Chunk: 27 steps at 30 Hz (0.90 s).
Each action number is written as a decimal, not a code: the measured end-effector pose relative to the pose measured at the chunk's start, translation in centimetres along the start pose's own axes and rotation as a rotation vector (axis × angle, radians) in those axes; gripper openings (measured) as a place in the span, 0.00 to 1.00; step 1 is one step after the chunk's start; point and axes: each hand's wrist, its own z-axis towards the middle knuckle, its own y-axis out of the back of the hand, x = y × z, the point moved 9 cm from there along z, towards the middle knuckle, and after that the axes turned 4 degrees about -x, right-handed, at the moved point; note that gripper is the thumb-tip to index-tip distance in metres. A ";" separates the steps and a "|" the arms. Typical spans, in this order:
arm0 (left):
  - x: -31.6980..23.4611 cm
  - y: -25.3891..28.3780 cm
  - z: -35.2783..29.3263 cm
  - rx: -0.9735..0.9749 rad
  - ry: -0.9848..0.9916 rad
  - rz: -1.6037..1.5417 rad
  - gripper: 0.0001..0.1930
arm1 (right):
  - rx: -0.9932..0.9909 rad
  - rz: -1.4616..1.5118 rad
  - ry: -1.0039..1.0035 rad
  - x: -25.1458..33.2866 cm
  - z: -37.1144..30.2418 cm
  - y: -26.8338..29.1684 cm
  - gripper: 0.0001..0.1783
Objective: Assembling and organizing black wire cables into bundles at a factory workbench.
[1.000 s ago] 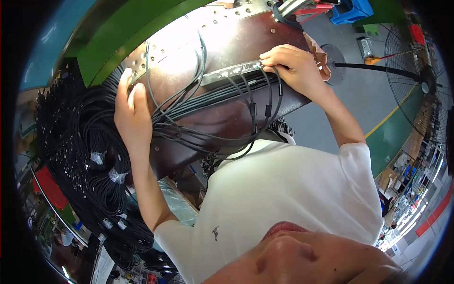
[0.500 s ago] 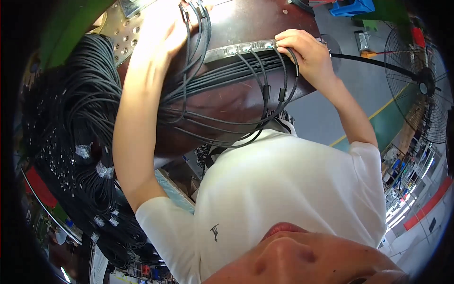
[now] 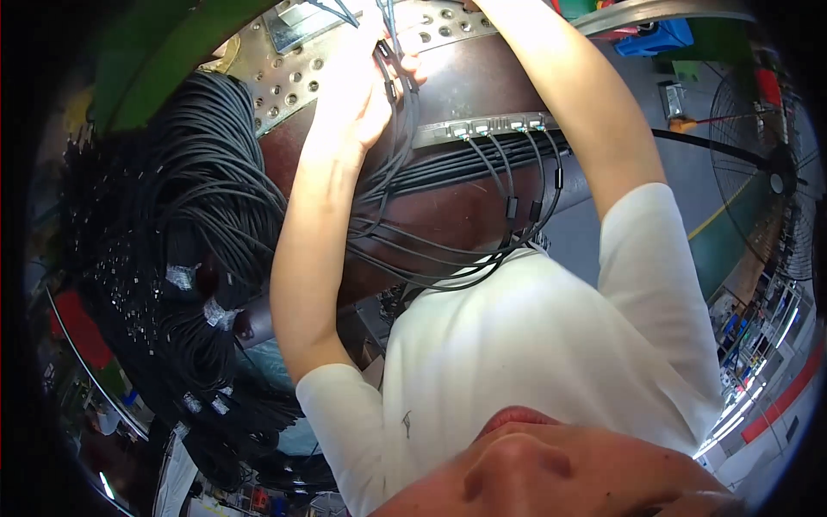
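Observation:
My left hand (image 3: 366, 99) is closed around a few black cables (image 3: 401, 121) under a bright light at the top. Glare washes out the fingers in part. My right forearm (image 3: 594, 86) reaches up past the top edge, and that hand is out of the picture. Between the two arms a narrow grey metal strip with sockets (image 3: 435, 133) lies on the dark red-brown work surface (image 3: 431, 220). Several cable ends are plugged into it, and their cables loop down toward me. Small black sleeves (image 3: 512, 208) sit on these cables.
A thick bundle of long black cables (image 3: 215, 146) hangs at the left. Behind it are a perforated metal plate (image 3: 297, 82) and a metal block (image 3: 301, 26). To the right stand a floor fan (image 3: 775, 181) and a blue plastic item (image 3: 655, 39).
My right hand has let go of the strip's right end and moved up out of view. My left hand keeps its hold on the cables. The scene has shifted rightward and slightly down.

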 end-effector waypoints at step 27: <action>-10.6 9.5 -21.8 -0.588 -0.040 0.931 0.30 | 0.049 -0.274 0.170 10.4 -20.2 -4.8 0.14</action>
